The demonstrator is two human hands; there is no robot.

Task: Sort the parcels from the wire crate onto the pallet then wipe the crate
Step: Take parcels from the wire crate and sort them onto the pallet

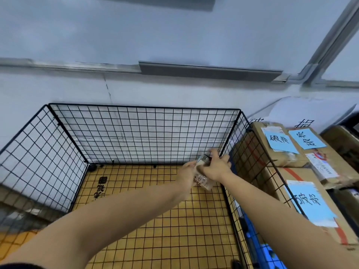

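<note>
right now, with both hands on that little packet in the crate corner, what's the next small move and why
Probably lift the small clear packet over the right wall of the wire crate. The left hand and right hand both grip it, nothing else shows in the crate, and the labelled cartons stand beyond that wall.

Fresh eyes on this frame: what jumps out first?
The black wire crate fills the middle, its yellow cardboard floor showing. At its far right corner the left hand and right hand hold a small clear packet together. Right of the crate, cardboard boxes carry blue handwritten labels.
</note>
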